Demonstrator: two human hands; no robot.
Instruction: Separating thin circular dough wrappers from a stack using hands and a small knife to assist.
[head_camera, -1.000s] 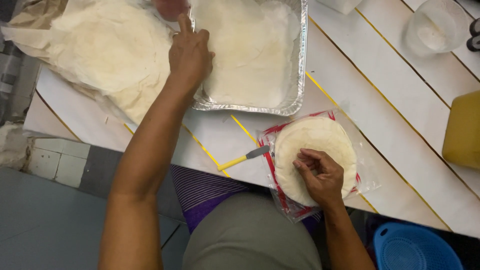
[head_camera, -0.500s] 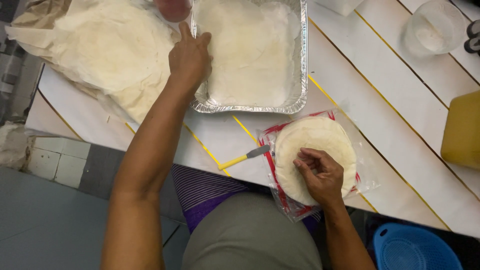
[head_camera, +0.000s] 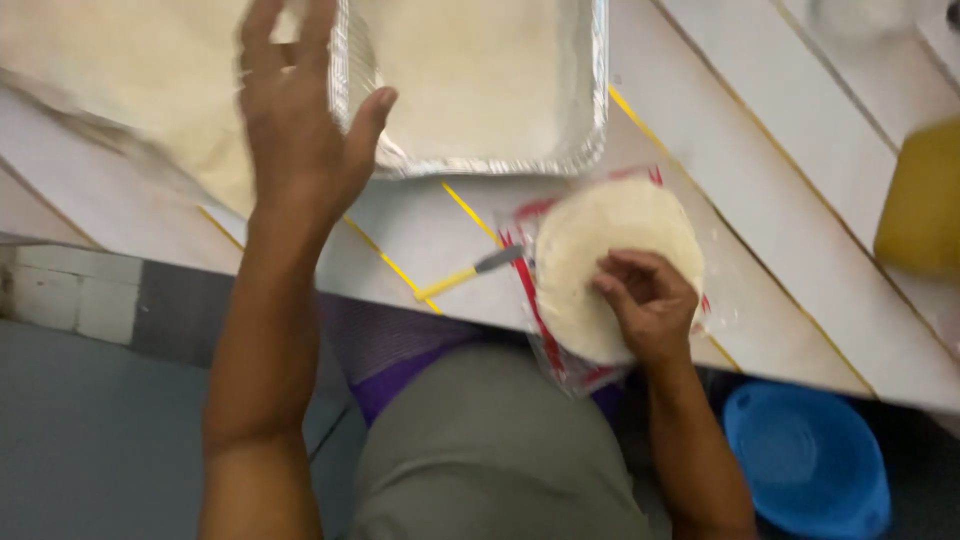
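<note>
At the near edge of the white table with yellow lines (head_camera: 800, 170), the right hand (head_camera: 645, 305) rests on a stack of round pale flatbreads (head_camera: 605, 250) lying on their clear red-trimmed plastic wrapper (head_camera: 540, 330), fingertips curled and pinching at the top flatbread's near edge. The left hand (head_camera: 300, 130) has come off the rim of the rectangular foil tray (head_camera: 480, 80), where it pressed half a second ago; it now hangs lifted and spread, fingers apart, holding nothing, over the gap between the tray and the crumpled pale paper sheet (head_camera: 130, 90) far to the left. That leaves the tray, lined with pale dough, unheld, while the flatbread stack stays just near-right of it. A small knife with a yellow handle (head_camera: 465, 275) lies between the hands, touching neither. A blue plastic bowl (head_camera: 805, 455) sits below the table at right, and a yellow block (head_camera: 920, 200) stands on the right edge.
</note>
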